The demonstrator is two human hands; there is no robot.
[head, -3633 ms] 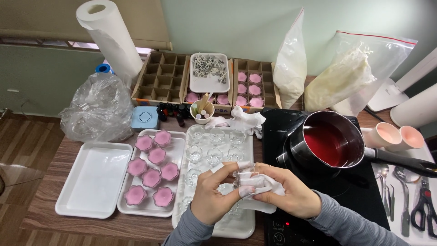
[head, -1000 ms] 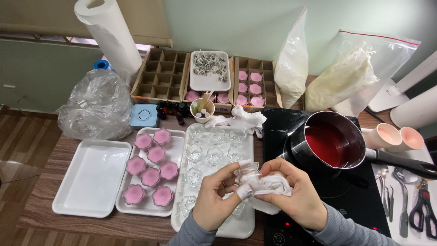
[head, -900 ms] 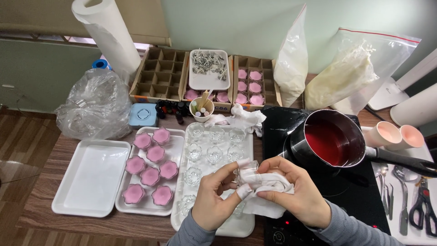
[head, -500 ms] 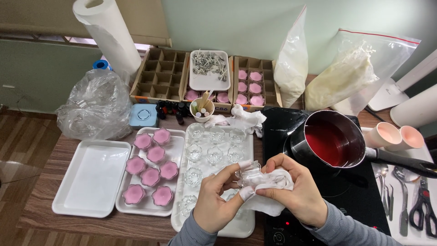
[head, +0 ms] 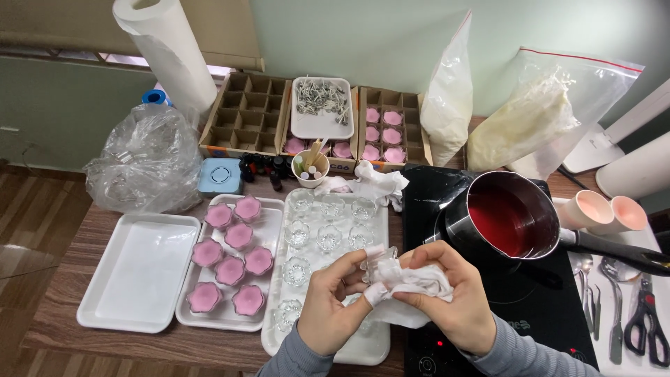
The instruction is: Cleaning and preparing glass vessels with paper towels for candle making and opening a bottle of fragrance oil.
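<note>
My left hand [head: 328,304] grips a small clear glass cup [head: 377,260] by its side, over the near end of a long white tray [head: 380,220]. My right hand [head: 453,297] presses a crumpled white paper towel [head: 408,286] against and into that cup. The tray under my hands carries several empty clear flower-shaped glass cups [head: 328,236]. To its left, a second white tray [head: 273,209] has several such cups filled with pink wax [head: 230,269].
A pot of red liquid wax [head: 506,220] sits on a black induction hob [head: 523,307] at right. An empty white tray [head: 136,272] lies at left. Behind stand cardboard divider boxes [head: 244,119], a paper roll [head: 167,52], plastic bags, a crumpled tissue [head: 370,185]. Scissors and tools [head: 642,324] lie far right.
My hands have stayed over the tray's near end, turning the glass cup and working the paper towel around inside it. Nothing else on the table has moved.
</note>
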